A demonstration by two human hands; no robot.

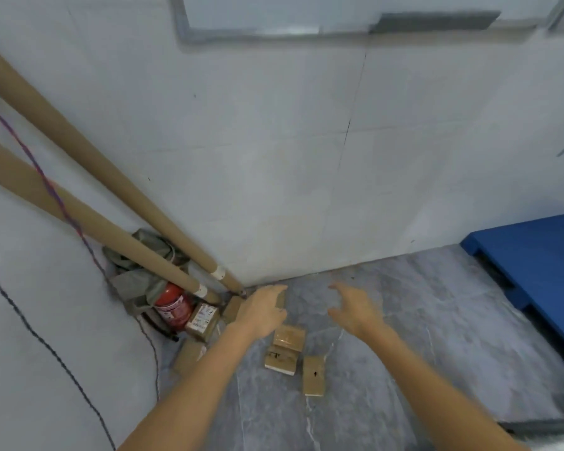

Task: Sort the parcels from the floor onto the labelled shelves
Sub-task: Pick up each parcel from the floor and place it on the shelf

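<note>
- While several parcels [288,338] lie on the floor [420,336], lower centre, your sorting looks barely begun; no shelves in frame.
- Your left hand [261,312] and right hand [355,309] hover spread, holding nothing.

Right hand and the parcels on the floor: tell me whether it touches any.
Apart. The head view shows bare floor between the right hand and the parcels; its fingers are spread, holding nothing.

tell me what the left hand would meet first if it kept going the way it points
Probably the brown parcel partly hidden under the left hand, near the wall; depth is unclear, so it may already touch.
</note>
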